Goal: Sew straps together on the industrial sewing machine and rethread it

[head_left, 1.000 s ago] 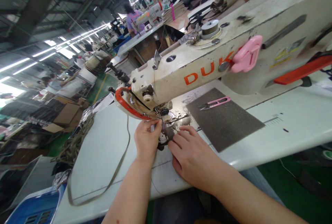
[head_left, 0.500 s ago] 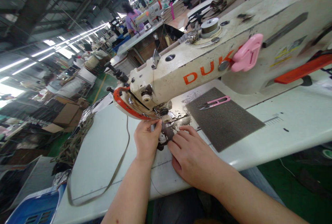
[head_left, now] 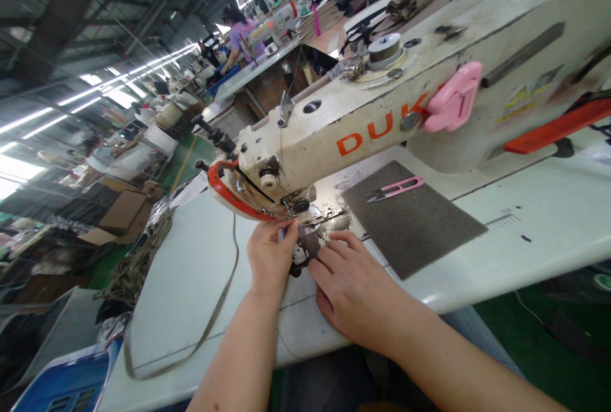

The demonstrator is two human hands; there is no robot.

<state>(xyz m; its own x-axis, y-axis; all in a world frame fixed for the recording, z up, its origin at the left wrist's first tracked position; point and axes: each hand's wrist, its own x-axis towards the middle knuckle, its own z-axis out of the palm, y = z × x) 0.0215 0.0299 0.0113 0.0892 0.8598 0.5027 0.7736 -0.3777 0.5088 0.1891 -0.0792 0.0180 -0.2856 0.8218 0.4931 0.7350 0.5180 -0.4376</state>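
A white sewing machine with orange trim spans the view, its needle area just beyond my hands. My left hand is closed in a pinch beside the presser foot; what sits between its fingertips is hidden. Close by, my right hand rests on the metal bed plate with fingers curled and bunched; anything under them cannot be seen. A narrow grey-green strap loops over the table left of my hands and runs behind the machine head.
Pink-handled thread snips lie on a dark grey mat at the right. A pink plastic piece is fixed to the machine arm. A pile of straps and a blue basket stand left. A person in purple works farther back.
My hands and the machine stay practically in the same place. In the background, the person in purple has shifted slightly, with an arm now showing.
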